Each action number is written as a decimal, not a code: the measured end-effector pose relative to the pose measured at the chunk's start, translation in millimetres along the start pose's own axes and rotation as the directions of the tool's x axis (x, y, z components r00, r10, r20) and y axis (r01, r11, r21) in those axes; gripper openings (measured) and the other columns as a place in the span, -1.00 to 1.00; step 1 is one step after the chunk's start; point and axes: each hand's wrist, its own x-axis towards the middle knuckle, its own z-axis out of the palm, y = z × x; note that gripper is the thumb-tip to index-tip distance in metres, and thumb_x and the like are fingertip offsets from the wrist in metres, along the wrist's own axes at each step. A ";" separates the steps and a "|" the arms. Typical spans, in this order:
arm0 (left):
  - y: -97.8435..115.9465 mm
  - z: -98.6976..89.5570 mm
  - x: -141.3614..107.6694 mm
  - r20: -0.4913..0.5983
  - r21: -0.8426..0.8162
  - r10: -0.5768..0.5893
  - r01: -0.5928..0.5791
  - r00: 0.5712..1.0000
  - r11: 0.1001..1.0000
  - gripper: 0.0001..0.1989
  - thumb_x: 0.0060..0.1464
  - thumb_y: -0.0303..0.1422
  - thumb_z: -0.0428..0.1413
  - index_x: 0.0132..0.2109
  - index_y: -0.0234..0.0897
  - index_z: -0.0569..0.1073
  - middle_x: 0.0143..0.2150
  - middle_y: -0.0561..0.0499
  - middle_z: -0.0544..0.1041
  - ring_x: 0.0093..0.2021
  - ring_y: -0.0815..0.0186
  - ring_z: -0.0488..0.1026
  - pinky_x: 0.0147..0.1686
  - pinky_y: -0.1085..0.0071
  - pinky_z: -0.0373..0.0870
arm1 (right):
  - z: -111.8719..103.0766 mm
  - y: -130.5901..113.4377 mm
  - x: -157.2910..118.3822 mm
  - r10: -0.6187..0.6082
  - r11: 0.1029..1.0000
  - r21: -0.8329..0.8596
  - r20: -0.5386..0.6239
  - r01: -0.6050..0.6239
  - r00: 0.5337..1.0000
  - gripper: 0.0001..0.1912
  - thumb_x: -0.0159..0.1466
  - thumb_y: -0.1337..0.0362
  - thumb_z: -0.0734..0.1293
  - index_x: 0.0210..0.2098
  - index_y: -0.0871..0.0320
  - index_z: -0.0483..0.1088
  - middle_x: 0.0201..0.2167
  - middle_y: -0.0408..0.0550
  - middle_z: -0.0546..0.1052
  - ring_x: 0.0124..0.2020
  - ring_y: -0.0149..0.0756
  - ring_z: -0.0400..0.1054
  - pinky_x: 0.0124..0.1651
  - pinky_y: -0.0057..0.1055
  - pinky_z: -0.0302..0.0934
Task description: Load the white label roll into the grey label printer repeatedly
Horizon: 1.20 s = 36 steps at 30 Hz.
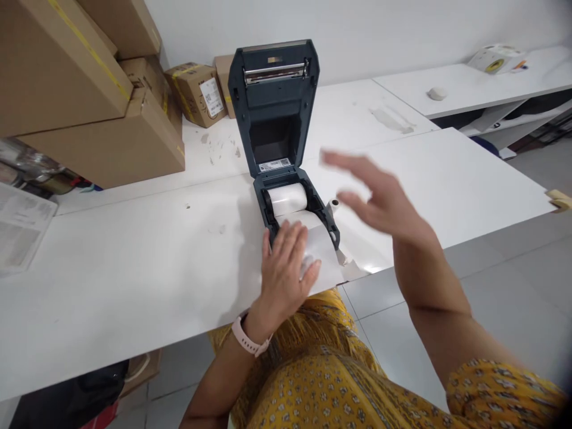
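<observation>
A dark label printer [277, 140] stands on the white table with its lid raised. Inside its base sits a roll of white labels [288, 199], and a white label strip [325, 253] runs out over the front toward the table edge. My left hand [286, 262] lies flat on that strip, fingers stretched out, at the printer's front. In the air to the right of the printer, my right hand [375, 190] is slightly blurred, holds nothing, and has its fingers apart. A small white roll [333, 205] stands close against the printer's right side.
Cardboard boxes [107, 137] are stacked at the left, with a smaller box [196, 95] behind. The white table's [179, 238] front edge runs just before my body. A large label roll [496, 58] and a round white object [437, 93] lie at the far right.
</observation>
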 end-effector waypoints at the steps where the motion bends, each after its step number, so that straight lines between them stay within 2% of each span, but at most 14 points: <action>1: 7.5 3.2 -7.4 0.023 0.038 0.039 -0.040 0.999 0.998 -0.40 0.41 -0.16 -0.05 0.47 -0.29 0.16 0.45 -0.24 0.34 0.51 -0.01 0.17 0.53 -0.16 -0.27 | -5.6 8.0 23.4 0.000 1.000 -0.010 -0.156 -0.002 0.988 -0.45 0.50 -0.04 0.19 0.33 0.11 0.34 0.32 0.09 0.47 0.39 -0.12 0.30 0.42 -0.09 0.18; 3: 17.7 6.6 -18.0 0.037 0.105 0.072 -0.075 0.997 0.992 -0.41 0.40 -0.20 -0.02 0.45 -0.36 0.18 0.43 -0.26 0.36 0.48 0.00 0.22 0.53 -0.16 -0.34 | -9.4 24.2 74.2 0.062 0.996 0.072 -0.272 -0.043 0.960 -0.34 0.48 -0.17 0.13 0.35 0.12 0.31 0.34 -0.02 0.43 0.40 -0.14 0.27 0.37 -0.16 0.21; 5: 22.6 5.8 -24.1 0.030 0.154 0.076 -0.080 0.997 0.985 -0.42 0.38 -0.23 0.00 0.42 -0.41 0.20 0.44 -0.28 0.36 0.48 0.02 0.23 0.53 -0.13 -0.32 | -5.9 38.8 122.4 0.177 0.961 0.252 -0.248 -0.113 0.952 -0.28 0.47 -0.20 0.07 0.41 0.13 0.21 0.41 -0.11 0.32 0.50 -0.19 0.11 0.43 -0.26 0.10; 6: 23.8 4.4 -26.0 0.032 0.171 0.077 -0.081 0.997 0.982 -0.43 0.38 -0.25 0.01 0.41 -0.42 0.22 0.44 -0.27 0.35 0.49 0.03 0.22 0.54 -0.12 -0.29 | -2.9 44.9 142.4 0.236 0.932 0.325 -0.214 -0.159 0.948 -0.31 0.50 -0.17 0.06 0.42 0.13 0.19 0.45 -0.10 0.28 0.48 -0.26 0.12 0.46 -0.30 0.06; 8: 24.5 1.3 -29.0 0.036 0.200 0.081 -0.086 0.996 0.976 -0.45 0.37 -0.28 0.01 0.40 -0.42 0.23 0.44 -0.26 0.35 0.49 0.04 0.22 0.54 -0.12 -0.24 | 2.9 54.2 169.2 0.321 0.882 0.401 -0.125 -0.249 0.939 -0.36 0.54 -0.12 0.02 0.32 0.20 0.31 0.35 -0.06 0.41 0.33 -0.37 0.29 0.44 -0.30 0.11; 10: 24.1 -0.9 -31.7 0.035 0.221 0.091 -0.097 0.995 0.971 -0.46 0.37 -0.30 0.02 0.40 -0.42 0.24 0.44 -0.25 0.35 0.49 0.04 0.23 0.53 -0.11 -0.20 | 7.1 58.3 175.2 0.308 0.888 0.395 -0.128 -0.236 0.943 -0.37 0.53 -0.14 0.01 0.09 0.19 0.48 0.12 -0.06 0.57 0.10 -0.39 0.43 0.30 -0.30 0.24; 13: 22.5 -1.8 -35.7 0.023 0.230 0.119 -0.122 0.993 0.966 -0.45 0.36 -0.32 0.03 0.41 -0.43 0.24 0.42 -0.26 0.38 0.47 0.03 0.25 0.53 -0.11 -0.14 | 10.1 51.7 149.2 0.139 0.943 0.332 -0.318 -0.028 0.938 -0.36 0.46 -0.26 0.04 -0.21 0.05 0.53 -0.12 -0.10 0.62 -0.09 -0.35 0.46 0.09 -0.32 0.33; 16: 20.2 -2.4 -40.1 -0.011 0.217 0.169 -0.162 0.986 0.963 -0.44 0.34 -0.37 0.06 0.41 -0.42 0.25 0.37 -0.29 0.45 0.43 0.02 0.32 0.51 -0.12 -0.08 | 12.0 31.5 96.8 -0.005 0.969 0.222 -0.435 0.113 0.900 -0.42 0.47 -0.22 0.10 -0.23 0.06 0.51 -0.17 -0.09 0.59 -0.12 -0.34 0.46 0.04 -0.33 0.37; 21: 16.7 -10.9 -56.2 -0.128 0.095 0.264 -0.253 0.956 0.963 -0.60 0.25 -0.46 0.15 0.21 -0.38 0.45 0.13 -0.24 0.64 0.26 0.02 0.52 0.40 -0.06 0.22 | 27.5 3.7 -2.4 -0.131 0.990 0.008 -0.264 0.138 0.956 -0.58 0.56 0.07 0.05 0.12 0.01 0.46 0.10 0.01 0.59 0.19 -0.21 0.44 0.26 -0.15 0.35; 23: 15.4 -16.1 -62.3 -0.224 -0.005 0.245 -0.252 0.943 0.968 -0.68 0.21 -0.50 0.16 0.11 -0.33 0.51 -0.01 -0.17 0.68 0.15 0.08 0.58 0.27 0.04 0.41 | 39.0 2.4 -35.5 -0.177 0.984 -0.046 -0.216 0.171 0.960 -0.60 0.54 0.18 0.10 0.24 0.02 0.41 0.21 0.04 0.55 0.30 -0.15 0.39 0.32 -0.05 0.32; 25: 13.7 -19.6 -61.5 -0.342 -0.054 0.183 -0.213 0.922 0.976 -0.66 0.20 -0.50 0.15 0.12 -0.31 0.51 0.00 -0.17 0.65 0.14 0.09 0.56 0.17 0.11 0.49 | 50.3 3.7 -60.1 -0.191 0.980 -0.087 -0.197 0.177 0.961 -0.56 0.51 0.23 0.15 0.33 0.03 0.35 0.26 0.06 0.52 0.36 -0.10 0.34 0.36 0.00 0.27; 28: 9.3 -17.6 -42.6 -0.443 -0.046 0.093 -0.127 0.891 0.991 -0.51 0.27 -0.38 0.09 0.31 -0.34 0.39 0.29 -0.29 0.47 0.37 -0.02 0.36 0.28 -0.01 0.38 | 61.5 4.5 -78.7 -0.159 0.983 -0.122 -0.189 0.137 0.969 -0.52 0.51 0.20 0.15 0.38 0.03 0.30 0.31 0.06 0.49 0.40 -0.09 0.30 0.43 0.03 0.17; 31: 2.6 -8.1 -15.7 -0.372 -0.035 0.089 -0.110 0.924 0.993 -0.47 0.37 -0.31 -0.04 0.40 -0.40 0.29 0.40 -0.34 0.37 0.51 -0.07 0.14 0.43 -0.12 0.14 | 65.0 4.0 -81.0 -0.120 0.986 -0.140 -0.195 0.094 0.973 -0.53 0.54 0.15 0.07 0.35 -0.02 0.33 0.29 -0.03 0.51 0.38 -0.14 0.33 0.45 0.04 0.13; 36: -6.6 6.2 -2.8 -0.399 -0.007 0.112 -0.125 0.910 0.992 -0.54 0.36 -0.38 -0.07 0.31 -0.36 0.42 0.28 -0.27 0.52 0.44 0.02 0.30 0.46 -0.06 0.08 | 69.0 9.6 -79.8 -0.155 0.985 -0.112 -0.228 0.132 0.961 -0.54 0.54 0.15 0.05 0.22 -0.01 0.46 0.16 -0.05 0.60 0.24 -0.15 0.44 0.33 0.00 0.22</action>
